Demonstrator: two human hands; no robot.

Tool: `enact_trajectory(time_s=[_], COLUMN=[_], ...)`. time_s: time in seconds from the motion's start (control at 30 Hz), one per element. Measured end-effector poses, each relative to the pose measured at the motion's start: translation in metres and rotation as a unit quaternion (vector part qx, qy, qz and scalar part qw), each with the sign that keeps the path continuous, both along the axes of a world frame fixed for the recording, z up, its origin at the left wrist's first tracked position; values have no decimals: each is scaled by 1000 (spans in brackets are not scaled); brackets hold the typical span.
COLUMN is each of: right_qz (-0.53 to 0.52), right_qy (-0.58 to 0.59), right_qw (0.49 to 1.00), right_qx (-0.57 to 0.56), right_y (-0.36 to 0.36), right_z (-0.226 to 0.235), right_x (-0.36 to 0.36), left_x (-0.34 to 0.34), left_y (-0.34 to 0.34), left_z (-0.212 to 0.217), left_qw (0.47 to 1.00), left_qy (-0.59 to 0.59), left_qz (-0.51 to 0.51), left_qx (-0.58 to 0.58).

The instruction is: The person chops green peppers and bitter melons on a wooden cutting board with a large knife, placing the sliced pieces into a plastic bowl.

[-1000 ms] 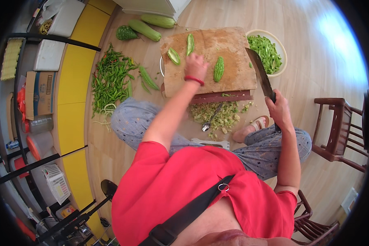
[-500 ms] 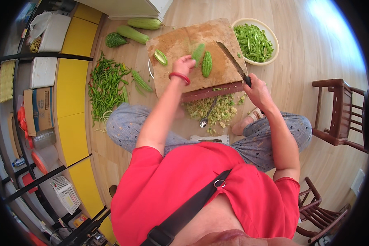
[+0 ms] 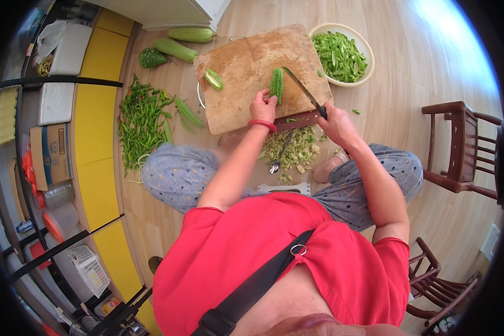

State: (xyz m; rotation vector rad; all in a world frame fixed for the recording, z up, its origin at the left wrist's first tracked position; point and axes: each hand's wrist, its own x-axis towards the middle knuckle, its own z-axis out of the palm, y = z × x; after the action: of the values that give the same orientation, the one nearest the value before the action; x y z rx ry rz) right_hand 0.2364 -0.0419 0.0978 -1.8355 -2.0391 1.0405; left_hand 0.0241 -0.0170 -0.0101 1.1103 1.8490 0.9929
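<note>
The worn wooden cutting board point(image 3: 235, 67) is flat, roughly rectangular, with brown-stained grain. On it lies the bumpy green gourd piece point(image 3: 277, 83), elongated, ridged and warty, right of centre. A gourd half point(image 3: 213, 79), hollowed and pale inside, lies near the left edge. The left hand point(image 3: 264, 107) reaches forward, fingers bunched together and touching the bumpy piece's near left side; whether they pinch it cannot be told. The right hand point(image 3: 338, 123) has its fingers wrapped around the black handle of the knife point(image 3: 303, 88); the dark, long blade slants forward and left over the board, the elbow bent outward.
</note>
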Motion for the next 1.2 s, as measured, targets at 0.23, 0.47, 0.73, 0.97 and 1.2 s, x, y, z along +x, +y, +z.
enact_trajectory(time_s=[0.23, 0.47, 0.73, 0.97, 1.2], right_qz=[-9, -26, -33, -28, -25], right_qy=[10, 14, 15, 21, 9], right_qw=[1000, 1000, 999, 999, 1000], right_qx=[2, 0, 7, 5, -10], right_y=[5, 5, 9, 7, 4], right_z=[-5, 0, 1, -4, -9], right_x=[-8, -9, -6, -4, -2], left_x=[-26, -114, -114, -19, -1], left_y=[10, 55, 65, 23, 23], left_z=[13, 31, 23, 40, 26], left_qw=[993, 922, 991, 944, 997], left_qy=[85, 375, -84, -325, -69], left_qz=[40, 100, 86, -20, -15], left_qx=[77, 10, -55, -54, -28])
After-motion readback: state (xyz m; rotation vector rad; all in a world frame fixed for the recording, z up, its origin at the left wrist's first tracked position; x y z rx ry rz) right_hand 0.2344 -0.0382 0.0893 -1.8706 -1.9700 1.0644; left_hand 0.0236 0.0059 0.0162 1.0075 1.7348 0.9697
